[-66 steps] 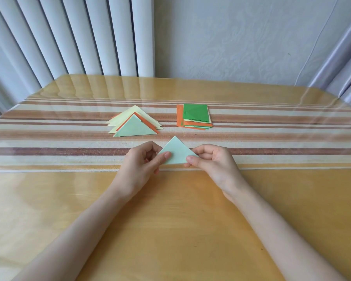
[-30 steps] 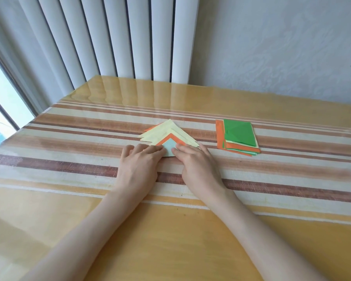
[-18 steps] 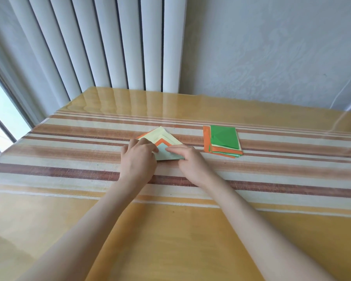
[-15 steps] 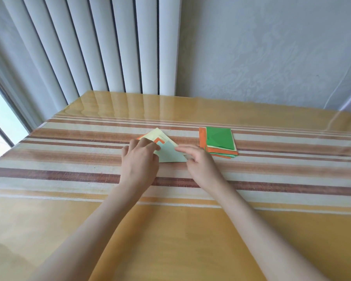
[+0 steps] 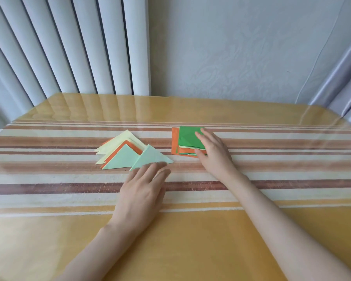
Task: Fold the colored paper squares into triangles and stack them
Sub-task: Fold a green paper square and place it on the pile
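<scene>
Both forearms enter from the near edge of the desk (image 5: 190,250). The left hand (image 5: 142,191) lies flat, grip released. Its straight fingertips (image 5: 160,165) press the near long edge of a pale green triangle (image 5: 150,157).

This triangle lies mid-desk on the striped band (image 5: 49,187). Its apex points to the far edge. Its long edge runs left to right, with the right corner slightly farther away. Its left corner overlaps the triangle stack (image 5: 120,157) just to the left. The stack shows a pale green top, then orange, then pale yellow sheets fanned out behind. All apexes point to the far edge.

The right hand (image 5: 213,153) rests on the square stack (image 5: 187,138), which lies toward the right edge, well apart from the triangles. Its fingers lie straight on the green top sheet and its thumb is at the stack's near edge, grip released. The hand hides the stack's right side. The orange bottom sheet shows on the left.

Beyond the far edge stand blinds (image 5: 69,47) and a wall (image 5: 231,47).
</scene>
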`<control>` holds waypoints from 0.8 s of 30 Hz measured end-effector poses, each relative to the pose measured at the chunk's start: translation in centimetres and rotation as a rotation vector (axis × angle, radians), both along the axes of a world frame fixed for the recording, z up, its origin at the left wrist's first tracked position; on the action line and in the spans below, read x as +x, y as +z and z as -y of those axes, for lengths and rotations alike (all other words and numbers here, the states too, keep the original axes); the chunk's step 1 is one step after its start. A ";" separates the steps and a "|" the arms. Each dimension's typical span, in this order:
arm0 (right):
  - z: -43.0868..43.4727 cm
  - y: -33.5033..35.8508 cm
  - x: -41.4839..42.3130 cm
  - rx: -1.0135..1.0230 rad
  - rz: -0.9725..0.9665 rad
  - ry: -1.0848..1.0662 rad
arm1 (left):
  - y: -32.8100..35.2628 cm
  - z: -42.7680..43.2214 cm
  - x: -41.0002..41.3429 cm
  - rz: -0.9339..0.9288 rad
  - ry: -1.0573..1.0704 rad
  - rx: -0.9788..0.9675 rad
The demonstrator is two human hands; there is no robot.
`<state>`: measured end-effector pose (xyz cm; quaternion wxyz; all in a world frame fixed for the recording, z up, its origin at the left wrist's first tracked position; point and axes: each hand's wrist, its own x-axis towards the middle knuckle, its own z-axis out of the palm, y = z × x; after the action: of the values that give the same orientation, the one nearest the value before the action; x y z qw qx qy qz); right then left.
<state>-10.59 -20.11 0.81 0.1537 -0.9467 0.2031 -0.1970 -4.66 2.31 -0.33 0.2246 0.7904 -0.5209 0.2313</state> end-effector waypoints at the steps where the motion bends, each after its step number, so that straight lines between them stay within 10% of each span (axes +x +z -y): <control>1: 0.1 -0.1 0.4 0.000 -0.030 0.023 | -0.2 0.2 0.6 -0.016 0.042 0.061; 7: -0.4 -0.9 1.3 -0.058 -0.086 -0.005 | -0.6 -0.3 2.5 -0.081 0.183 0.321; 18: -0.6 -1.9 1.7 -0.313 0.038 -0.039 | -1.1 -4.4 5.9 -0.156 0.293 0.173; 24: -2.3 -0.3 -0.6 -0.535 0.449 -0.068 | -0.1 -3.5 4.7 -0.162 0.255 0.100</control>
<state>-11.16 -17.80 0.56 -0.0657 -0.8792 0.1370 -0.4515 0.04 5.79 -0.41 0.1948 0.8764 -0.4075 0.1672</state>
